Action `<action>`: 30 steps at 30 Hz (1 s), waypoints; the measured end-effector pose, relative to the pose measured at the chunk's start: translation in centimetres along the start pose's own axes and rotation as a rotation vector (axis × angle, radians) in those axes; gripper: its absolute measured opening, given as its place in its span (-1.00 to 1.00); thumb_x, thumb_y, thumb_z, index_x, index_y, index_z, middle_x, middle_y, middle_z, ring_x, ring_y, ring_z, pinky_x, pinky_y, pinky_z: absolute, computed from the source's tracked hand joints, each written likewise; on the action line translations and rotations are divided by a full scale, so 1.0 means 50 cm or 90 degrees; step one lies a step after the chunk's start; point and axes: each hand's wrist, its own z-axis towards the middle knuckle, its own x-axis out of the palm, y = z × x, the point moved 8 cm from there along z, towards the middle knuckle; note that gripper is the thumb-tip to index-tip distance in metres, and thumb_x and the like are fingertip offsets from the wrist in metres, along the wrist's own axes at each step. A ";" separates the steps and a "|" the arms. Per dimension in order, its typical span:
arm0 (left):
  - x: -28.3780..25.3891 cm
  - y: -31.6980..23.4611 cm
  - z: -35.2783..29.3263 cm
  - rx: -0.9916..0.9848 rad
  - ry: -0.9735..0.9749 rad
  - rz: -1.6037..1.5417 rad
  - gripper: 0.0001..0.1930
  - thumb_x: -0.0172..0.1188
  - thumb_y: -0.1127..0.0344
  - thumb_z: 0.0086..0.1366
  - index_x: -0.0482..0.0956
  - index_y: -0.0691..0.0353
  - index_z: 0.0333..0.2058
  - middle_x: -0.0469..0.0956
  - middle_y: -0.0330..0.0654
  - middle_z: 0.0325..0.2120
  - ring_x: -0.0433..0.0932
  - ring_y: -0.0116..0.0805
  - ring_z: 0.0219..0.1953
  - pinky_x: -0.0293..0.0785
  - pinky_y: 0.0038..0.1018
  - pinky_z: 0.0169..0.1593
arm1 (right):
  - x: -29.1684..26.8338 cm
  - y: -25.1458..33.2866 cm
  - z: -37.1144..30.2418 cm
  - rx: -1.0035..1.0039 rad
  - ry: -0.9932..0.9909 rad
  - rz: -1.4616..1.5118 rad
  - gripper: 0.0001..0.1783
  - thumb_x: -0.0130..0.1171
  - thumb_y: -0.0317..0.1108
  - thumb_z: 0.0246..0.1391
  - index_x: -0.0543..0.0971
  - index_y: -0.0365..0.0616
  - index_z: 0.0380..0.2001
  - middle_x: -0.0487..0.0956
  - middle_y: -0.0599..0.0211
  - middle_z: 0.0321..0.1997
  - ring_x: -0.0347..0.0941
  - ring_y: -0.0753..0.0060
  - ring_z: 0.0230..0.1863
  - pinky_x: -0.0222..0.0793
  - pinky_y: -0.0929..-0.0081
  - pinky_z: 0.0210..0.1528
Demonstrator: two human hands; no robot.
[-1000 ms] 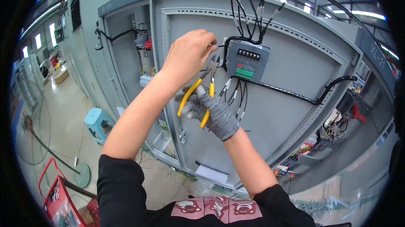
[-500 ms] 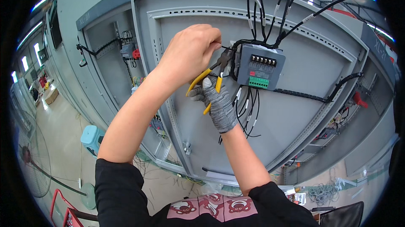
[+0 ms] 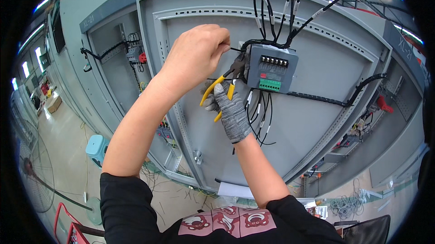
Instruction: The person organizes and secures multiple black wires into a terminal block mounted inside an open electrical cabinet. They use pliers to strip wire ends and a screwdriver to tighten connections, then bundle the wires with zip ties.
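Note:
My bare left hand (image 3: 195, 53) is closed in a pinch on a thin black strip (image 3: 234, 49), which runs right to the wire bundle; whether it is a tie or a wire I cannot tell. My right hand (image 3: 232, 111), in a grey knit glove, grips yellow-handled pliers (image 3: 230, 90). The dark jaws point up at the bundle, and their tips merge with it. Beside them a grey meter module (image 3: 274, 69) with a green terminal block sits on the panel. A black wrapped wire bundle (image 3: 260, 43) bends around its top and left side.
White-sleeved black wires (image 3: 267, 114) hang below the module, and others (image 3: 294, 8) rise above it. A wrapped harness (image 3: 317, 99) crosses the grey cabinet door (image 3: 199, 108) to the right. Lower left stand a blue stool (image 3: 96, 149) and a fan (image 3: 36, 176). Wire scraps litter the floor.
The module, its wires and the door appear slightly further left in view. My left hand has shifted a little left, still pinching the strip; my right hand keeps its grip on the pliers.

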 end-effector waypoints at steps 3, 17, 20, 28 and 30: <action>-0.002 -0.005 0.001 -0.004 0.002 0.008 -0.89 0.16 0.42 0.17 0.46 0.34 -0.40 0.47 -0.04 -0.50 0.45 -0.03 -0.39 0.37 -0.27 -0.31 | 0.006 -0.004 0.000 0.012 0.015 0.033 -0.64 0.04 -0.11 0.27 0.51 -0.21 -0.12 0.59 0.32 -0.28 0.51 0.62 -0.42 0.48 0.64 -0.39; -0.001 -0.008 0.000 -0.009 0.012 0.001 -0.89 0.16 0.42 0.16 0.45 0.35 -0.40 0.48 -0.03 -0.50 0.46 -0.01 -0.39 0.37 -0.26 -0.32 | -0.013 0.005 0.008 0.022 0.015 -0.020 -0.60 0.01 -0.05 0.27 0.50 -0.19 -0.11 0.60 0.27 -0.24 0.52 0.58 -0.33 0.46 0.65 -0.31; 0.000 -0.008 0.002 -0.001 0.018 0.001 -0.88 0.16 0.42 0.16 0.45 0.35 -0.41 0.47 -0.03 -0.50 0.45 -0.01 -0.39 0.36 -0.26 -0.32 | -0.022 0.002 0.011 0.018 -0.024 -0.037 -0.58 0.03 -0.02 0.25 0.51 -0.19 -0.13 0.60 0.25 -0.25 0.54 0.48 -0.29 0.48 0.58 -0.28; 0.001 -0.008 0.004 0.018 0.017 0.006 -0.89 0.15 0.43 0.16 0.44 0.35 -0.42 0.45 -0.03 -0.51 0.44 -0.01 -0.39 0.35 -0.25 -0.31 | 0.008 -0.023 0.011 0.017 0.027 0.271 -0.59 0.11 -0.03 0.19 0.50 -0.20 -0.16 0.60 0.24 -0.27 0.58 0.25 -0.18 0.55 0.26 -0.12; 0.002 -0.012 0.004 0.019 0.024 0.005 -0.89 0.15 0.44 0.16 0.44 0.36 -0.42 0.45 -0.03 -0.51 0.44 -0.01 -0.39 0.35 -0.26 -0.31 | 0.008 -0.038 0.015 0.014 0.062 0.271 -0.56 0.11 0.00 0.19 0.51 -0.20 -0.16 0.60 0.23 -0.28 0.58 0.26 -0.22 0.55 0.28 -0.15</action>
